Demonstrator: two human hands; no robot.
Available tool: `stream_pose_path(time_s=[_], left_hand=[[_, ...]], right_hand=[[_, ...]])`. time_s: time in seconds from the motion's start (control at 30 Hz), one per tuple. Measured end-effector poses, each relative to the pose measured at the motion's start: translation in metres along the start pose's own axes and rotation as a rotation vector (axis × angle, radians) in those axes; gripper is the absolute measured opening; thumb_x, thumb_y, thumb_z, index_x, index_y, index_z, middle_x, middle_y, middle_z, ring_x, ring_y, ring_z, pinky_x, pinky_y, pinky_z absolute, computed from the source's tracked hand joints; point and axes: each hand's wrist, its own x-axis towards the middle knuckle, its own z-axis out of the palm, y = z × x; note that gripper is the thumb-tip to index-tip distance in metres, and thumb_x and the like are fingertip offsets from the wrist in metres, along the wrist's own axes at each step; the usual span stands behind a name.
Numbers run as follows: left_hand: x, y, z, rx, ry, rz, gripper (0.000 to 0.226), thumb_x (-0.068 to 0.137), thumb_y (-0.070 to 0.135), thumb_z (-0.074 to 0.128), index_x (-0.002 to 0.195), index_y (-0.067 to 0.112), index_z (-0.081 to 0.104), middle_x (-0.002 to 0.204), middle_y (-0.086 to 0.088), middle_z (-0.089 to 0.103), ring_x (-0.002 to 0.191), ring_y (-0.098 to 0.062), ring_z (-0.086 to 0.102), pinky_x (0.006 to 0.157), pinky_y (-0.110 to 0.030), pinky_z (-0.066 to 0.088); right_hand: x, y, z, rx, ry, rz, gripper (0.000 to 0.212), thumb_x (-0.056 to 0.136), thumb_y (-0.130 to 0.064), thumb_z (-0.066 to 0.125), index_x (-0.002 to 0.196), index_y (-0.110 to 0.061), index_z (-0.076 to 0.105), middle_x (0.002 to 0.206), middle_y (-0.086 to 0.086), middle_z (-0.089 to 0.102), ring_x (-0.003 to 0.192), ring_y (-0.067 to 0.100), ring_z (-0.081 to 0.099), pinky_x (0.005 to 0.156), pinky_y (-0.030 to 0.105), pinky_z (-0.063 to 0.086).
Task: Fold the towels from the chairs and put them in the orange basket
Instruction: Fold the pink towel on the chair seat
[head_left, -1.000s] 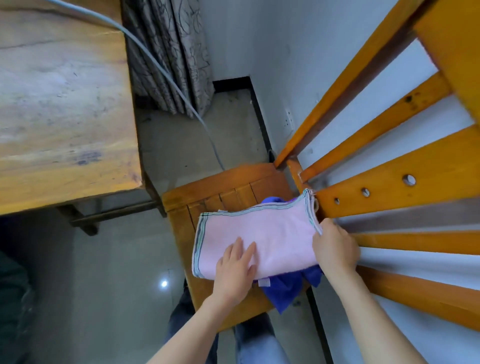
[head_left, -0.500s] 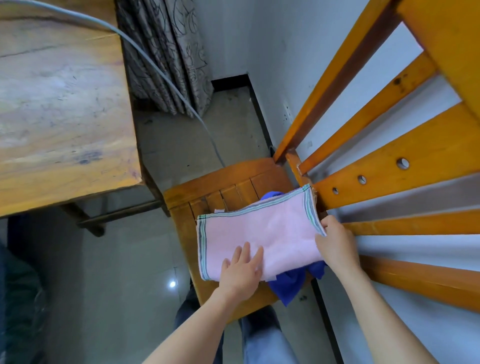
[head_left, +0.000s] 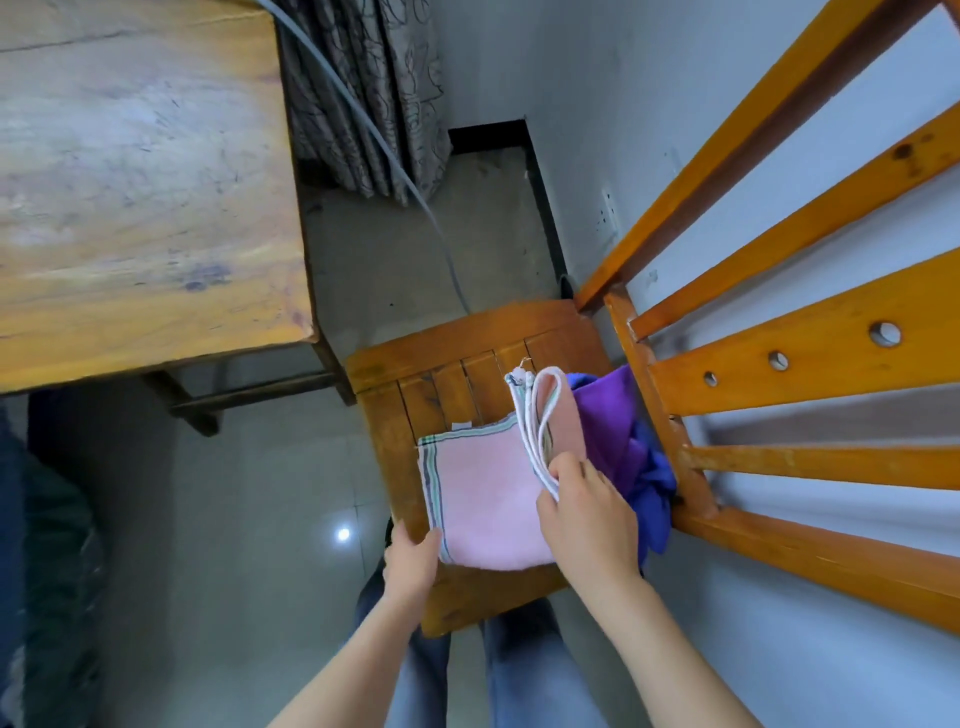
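The left hand (head_left: 410, 564) grips the pink towel (head_left: 483, 504) at its seven o'clock corner, seemingly anchoring it on the chair seat (head_left: 395, 421). The right hand (head_left: 587, 517) pinches the lifted three o'clock edge, poised to fold leftward. A purple towel (head_left: 605, 415) waits underneath at two o'clock. No basket shows.

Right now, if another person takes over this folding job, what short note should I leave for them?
Left grip: at the near left corner of the pink towel, thumb at its edge; a real pinch I cannot confirm.
Right grip: pinches the towel's right edge, lifted and curling leftward.
Pink towel lies on the chair seat; purple towel and blue towel are bunched beside it, unfolded.
Done: pink towel partly folded.
Left: finish this fold, fold the other two, put all in the orange basket, not in view.
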Motion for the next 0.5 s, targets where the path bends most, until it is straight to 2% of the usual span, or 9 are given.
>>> stream_pose_path(time_s=[0.03,0.1,0.2,0.27,0.33,0.4,0.5], left_hand=[[0.0,-0.003,-0.003,-0.182,-0.049,-0.107,0.046,0.084,0.037,0.056,0.122,0.012,0.047,0.122,-0.002,0.055,0.107,-0.024,0.053,0.087,-0.035,0.045],[0.003,-0.012,-0.006,-0.287,-0.153,-0.21,0.029,0.09,0.028,0.057,0.114,0.012,0.053,0.109,-0.004,0.061,0.092,-0.02,0.056,0.077,-0.034,0.046],[0.004,-0.021,-0.002,-0.275,-0.207,-0.25,0.022,0.092,0.024,0.052,0.114,0.017,0.052,0.099,-0.003,0.058,0.083,-0.019,0.055,0.075,-0.033,0.043],[0.0,-0.016,0.0,-0.361,-0.244,-0.279,0.019,0.091,0.017,0.052,0.11,0.017,0.053,0.102,-0.006,0.058,0.08,-0.02,0.056,0.073,-0.034,0.044],[0.002,-0.014,-0.001,-0.403,-0.264,-0.274,0.015,0.09,0.012,0.053,0.104,0.017,0.055,0.098,-0.006,0.06,0.077,-0.02,0.058,0.068,-0.032,0.042],[0.003,-0.01,-0.003,-0.392,-0.267,-0.255,0.008,0.09,0.011,0.052,0.092,0.017,0.056,0.087,-0.005,0.06,0.071,-0.017,0.055,0.065,-0.029,0.039],[0.006,-0.01,-0.006,-0.334,-0.249,-0.225,0.017,0.089,0.013,0.054,0.073,0.018,0.05,0.073,-0.003,0.049,0.064,-0.015,0.045,0.059,-0.026,0.034]], right_hand=[[-0.003,-0.007,0.002,0.014,0.033,-0.023,0.028,0.056,-0.009,0.082,0.071,-0.011,0.058,0.061,0.004,0.064,0.049,0.02,0.059,0.039,0.011,0.015],[-0.008,-0.02,0.011,0.089,0.043,-0.068,0.026,0.059,-0.009,0.081,0.072,-0.011,0.059,0.064,0.003,0.064,0.051,0.016,0.057,0.043,0.011,0.025],[-0.008,-0.028,0.028,0.252,-0.202,0.047,0.005,0.087,-0.017,0.058,0.088,-0.013,0.055,0.091,0.004,0.064,0.073,0.012,0.049,0.056,0.015,0.03],[-0.007,-0.022,0.04,0.287,-0.307,0.169,0.007,0.093,-0.023,0.049,0.09,-0.017,0.05,0.094,0.001,0.06,0.077,0.012,0.045,0.058,0.017,0.032],[-0.005,-0.016,0.043,0.308,-0.309,0.265,0.008,0.093,-0.024,0.05,0.09,-0.017,0.05,0.089,0.0,0.057,0.077,0.014,0.045,0.057,0.021,0.031],[-0.003,-0.016,0.042,0.325,-0.26,0.28,0.01,0.092,-0.023,0.051,0.093,-0.013,0.054,0.088,0.002,0.059,0.075,0.016,0.046,0.059,0.023,0.033],[-0.003,-0.025,0.043,0.309,-0.212,0.189,0.015,0.092,-0.022,0.052,0.101,-0.011,0.057,0.094,0.004,0.064,0.075,0.014,0.047,0.051,0.011,0.028]])
